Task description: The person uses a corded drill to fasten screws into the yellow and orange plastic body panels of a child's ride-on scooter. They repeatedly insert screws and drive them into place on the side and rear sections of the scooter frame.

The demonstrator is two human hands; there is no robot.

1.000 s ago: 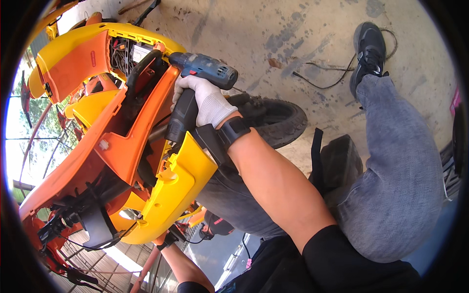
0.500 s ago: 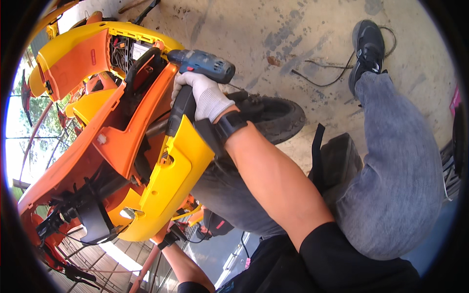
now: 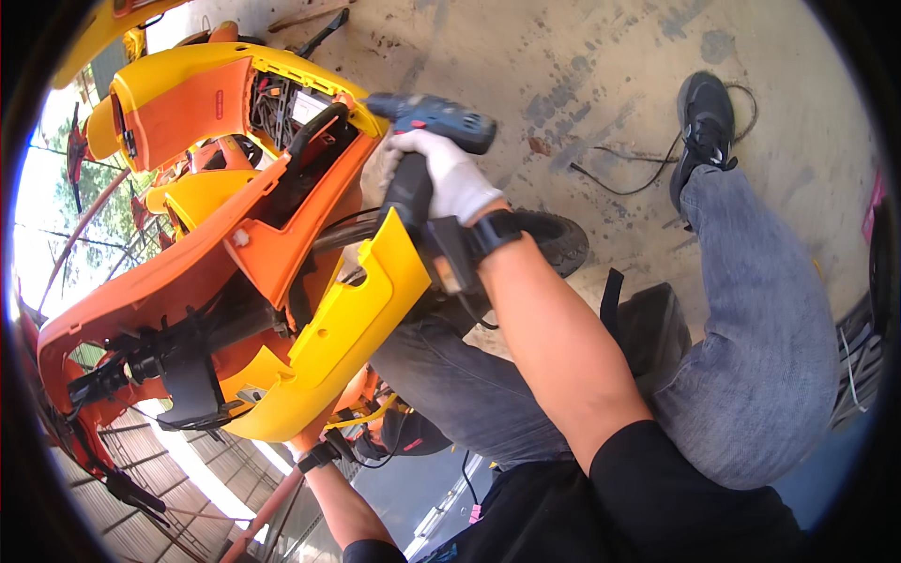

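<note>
Cordless drill (image 3: 427, 141), at 12 o'clock, gripped by gloved right hand (image 3: 450, 178), nose aimed into orange-and-yellow scooter body (image 3: 235, 253); left hand (image 3: 314, 441), at 7 o'clock, braces yellow panel (image 3: 347, 328) underneath, grip hidden.

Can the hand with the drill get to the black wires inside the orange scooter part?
Probably yes: the right hand holds the drill right beside the open cavity, whose wires lie uncovered.

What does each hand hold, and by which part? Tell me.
The right hand, gloved white, grips a blue cordless drill by its handle. The left hand sits under the yellow scooter panel; its hold cannot be told.
</note>
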